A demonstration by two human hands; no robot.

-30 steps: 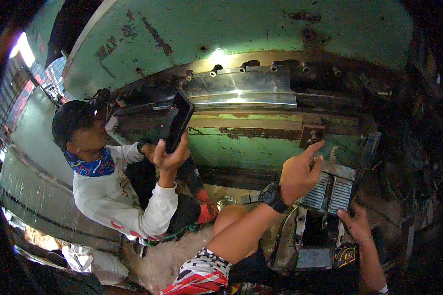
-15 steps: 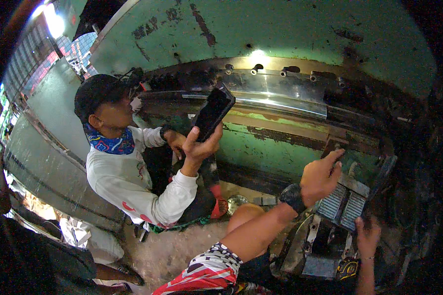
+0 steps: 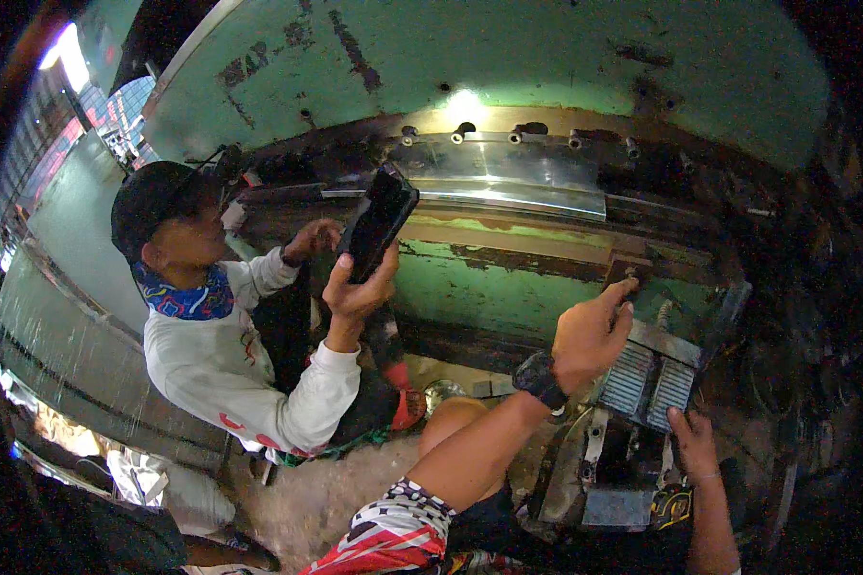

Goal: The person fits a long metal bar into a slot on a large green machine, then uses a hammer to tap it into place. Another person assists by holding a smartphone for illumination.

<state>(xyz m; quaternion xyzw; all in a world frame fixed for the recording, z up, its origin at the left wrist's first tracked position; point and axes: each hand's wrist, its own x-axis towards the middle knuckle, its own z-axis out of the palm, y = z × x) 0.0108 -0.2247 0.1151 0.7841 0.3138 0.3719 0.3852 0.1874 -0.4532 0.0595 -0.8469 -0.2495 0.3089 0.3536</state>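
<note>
We view the underside of a worn green machine (image 3: 547,67) from the wearer's head, looking along both forearms. Our left hand (image 3: 590,335), a dark watch (image 3: 539,380) at its wrist, is raised to the machine's lower edge: the index finger is extended and touches a small dark, rusty bracket (image 3: 626,271), while the other fingers are loosely curled and grasp nothing. Just below and to the right of this hand sits a pair of ribbed grey blocks (image 3: 647,383) mounted side by side. Our right hand (image 3: 692,443) lies lower, its fingertips resting on the bottom corner of the right-hand block — the fingers are spread flat against it, not clenched, and hold nothing that we can see.

Above the blocks a bright polished metal plate (image 3: 508,177) runs along the machine, with a row of bolts (image 3: 518,134) over it.

To the left a second person in a dark cap (image 3: 153,196), white long-sleeved shirt (image 3: 216,369) and blue patterned neck scarf (image 3: 187,297) crouches beneath the machine. One of that person's hands (image 3: 358,292) holds a black phone (image 3: 379,222) upright, tilted towards the plate — the other hand (image 3: 314,238) is raised just behind it. Gritty ground (image 3: 326,498) lies between that person and our patterned shorts (image 3: 393,532).
</note>
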